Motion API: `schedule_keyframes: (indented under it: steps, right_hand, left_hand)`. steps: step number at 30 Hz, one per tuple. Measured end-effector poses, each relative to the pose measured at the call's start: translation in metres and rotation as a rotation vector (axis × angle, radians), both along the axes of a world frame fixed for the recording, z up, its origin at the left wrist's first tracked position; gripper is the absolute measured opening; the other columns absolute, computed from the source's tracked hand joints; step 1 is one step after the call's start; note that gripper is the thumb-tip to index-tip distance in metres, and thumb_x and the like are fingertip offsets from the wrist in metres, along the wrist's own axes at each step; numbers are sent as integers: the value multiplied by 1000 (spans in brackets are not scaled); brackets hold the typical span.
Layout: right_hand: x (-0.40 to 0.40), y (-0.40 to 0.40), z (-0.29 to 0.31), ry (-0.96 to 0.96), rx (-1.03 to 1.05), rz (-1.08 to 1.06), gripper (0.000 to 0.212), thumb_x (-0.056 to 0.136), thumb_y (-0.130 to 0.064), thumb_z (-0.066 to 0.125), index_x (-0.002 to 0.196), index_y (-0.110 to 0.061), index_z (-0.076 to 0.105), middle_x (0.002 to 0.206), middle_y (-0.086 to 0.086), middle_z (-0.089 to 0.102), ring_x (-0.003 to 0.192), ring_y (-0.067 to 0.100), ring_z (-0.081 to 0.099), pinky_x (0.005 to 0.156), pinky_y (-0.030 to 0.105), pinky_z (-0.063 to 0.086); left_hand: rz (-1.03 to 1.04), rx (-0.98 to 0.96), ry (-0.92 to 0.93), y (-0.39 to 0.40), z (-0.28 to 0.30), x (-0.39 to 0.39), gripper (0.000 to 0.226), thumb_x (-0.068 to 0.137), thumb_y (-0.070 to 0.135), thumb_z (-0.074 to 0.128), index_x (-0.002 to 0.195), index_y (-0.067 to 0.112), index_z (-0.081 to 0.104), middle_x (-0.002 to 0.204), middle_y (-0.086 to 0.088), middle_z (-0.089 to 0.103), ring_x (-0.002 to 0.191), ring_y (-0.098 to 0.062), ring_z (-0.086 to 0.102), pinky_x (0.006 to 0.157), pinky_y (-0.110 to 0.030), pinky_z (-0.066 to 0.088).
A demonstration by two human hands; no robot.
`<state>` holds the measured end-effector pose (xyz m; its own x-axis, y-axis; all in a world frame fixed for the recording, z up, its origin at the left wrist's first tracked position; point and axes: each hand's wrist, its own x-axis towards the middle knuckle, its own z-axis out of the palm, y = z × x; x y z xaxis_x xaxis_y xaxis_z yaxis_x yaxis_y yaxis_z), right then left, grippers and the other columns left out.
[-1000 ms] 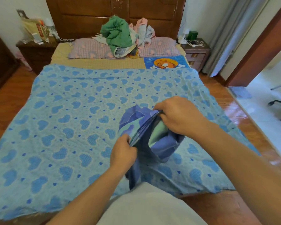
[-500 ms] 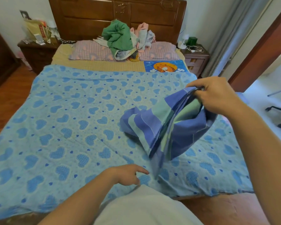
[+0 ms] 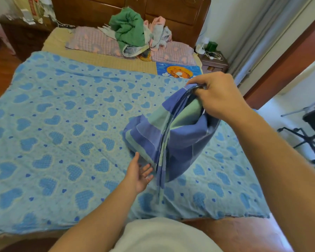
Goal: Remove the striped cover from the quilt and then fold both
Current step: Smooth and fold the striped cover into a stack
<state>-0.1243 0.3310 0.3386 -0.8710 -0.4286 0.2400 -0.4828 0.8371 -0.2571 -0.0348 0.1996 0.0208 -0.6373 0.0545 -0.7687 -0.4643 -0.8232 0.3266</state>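
The striped cover [image 3: 164,140], blue with pale green bands, hangs in a folded bunch over the right half of the bed. My right hand [image 3: 216,95] grips its gathered top edge and holds it up. Its lower part rests on the light blue quilt [image 3: 62,124] printed with blue hearts, which lies spread flat across the bed. My left hand [image 3: 139,172] is open, palm up, fingers straight, just beside the hanging lower edge of the cover; whether the fingertips touch it I cannot tell.
A pile of green and pink clothes [image 3: 133,31] lies on pink pillows [image 3: 91,42] at the wooden headboard [image 3: 171,10]. Nightstands [image 3: 213,62] flank the bed. A doorway [image 3: 289,70] and an office chair base [image 3: 306,140] are at right.
My left hand let go of the cover, dropped to the quilt, then came up open toward its lower edge. My right hand lifted the bunched cover up and to the right.
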Motion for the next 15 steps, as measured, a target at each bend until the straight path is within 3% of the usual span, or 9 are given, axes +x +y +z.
schedule_keyframes:
  steps: [2,4,7,10,13,15]
  right_hand:
    - [-3,1,6,19,-19,11,27,93,-12,58,113,-21,74,115,1,72,110,20,61,93,28,42]
    - [-2,5,8,19,-49,25,26,92,-11,59,112,-19,75,107,-3,72,102,16,62,88,23,41]
    - [-2,13,7,9,-139,2,26,90,-8,60,106,-20,76,105,-5,73,101,12,64,92,24,46]
    - [-6,17,5,-3,-233,-54,28,87,-8,60,102,-23,77,106,-4,74,104,12,65,98,33,50]
    - [-5,15,0,-13,-214,-32,27,89,-7,59,101,-23,77,100,-8,72,98,8,64,93,26,49]
    - [-6,16,-2,-6,-203,-37,26,90,-7,59,102,-22,77,99,-8,71,97,5,63,91,21,47]
  left_hand:
    - [-23,29,-1,-17,-14,-7,90,89,60,61,154,10,23,130,-17,55,109,-31,61,102,-48,46]
    - [-94,44,-21,-28,-25,-12,97,83,62,66,153,7,29,122,-19,61,96,-33,67,84,-47,54]
    - [-132,98,19,-30,-24,-17,79,90,56,62,145,2,42,116,-22,68,91,-38,71,68,-45,60]
    - [-175,113,63,-21,-26,-22,60,90,52,64,125,3,61,115,-18,65,95,-36,66,79,-43,58]
    - [-253,106,56,-10,-33,-21,63,79,44,78,124,3,63,125,-16,62,117,-38,59,101,-50,48]
    - [-227,115,79,-4,-19,-17,47,91,30,66,128,1,64,128,-23,62,117,-41,61,96,-52,52]
